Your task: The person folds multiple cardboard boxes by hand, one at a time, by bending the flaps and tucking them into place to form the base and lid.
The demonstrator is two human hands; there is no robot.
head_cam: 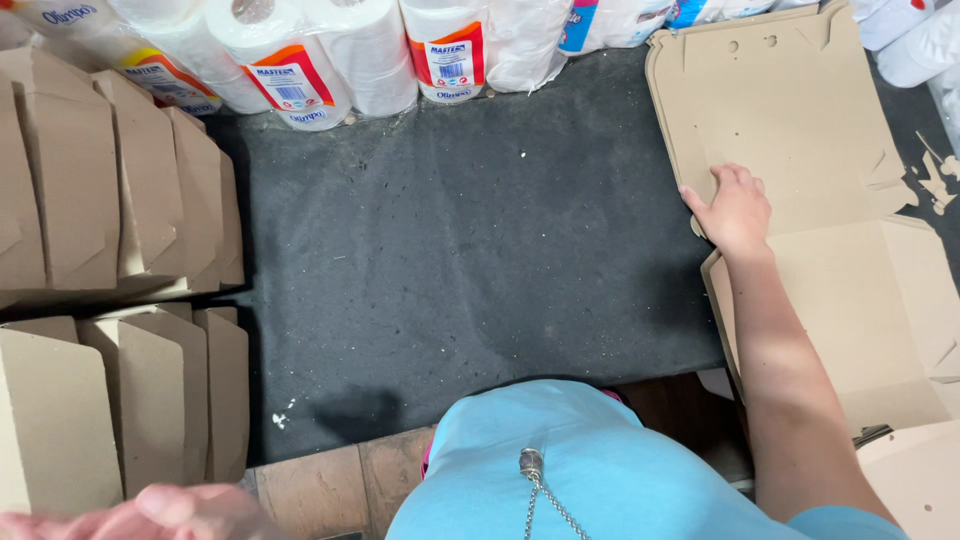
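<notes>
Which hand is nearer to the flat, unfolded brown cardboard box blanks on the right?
Right. The right hand rests on the flat brown cardboard box blanks, fingers at their left edge. The left hand, blurred at the bottom left, is far away, beside the folded brown cardboard boxes.

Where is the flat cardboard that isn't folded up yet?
In the head view the flat cardboard sheets lie on the right side of the dark mat, with the right hand resting on the stack's left edge.
</notes>
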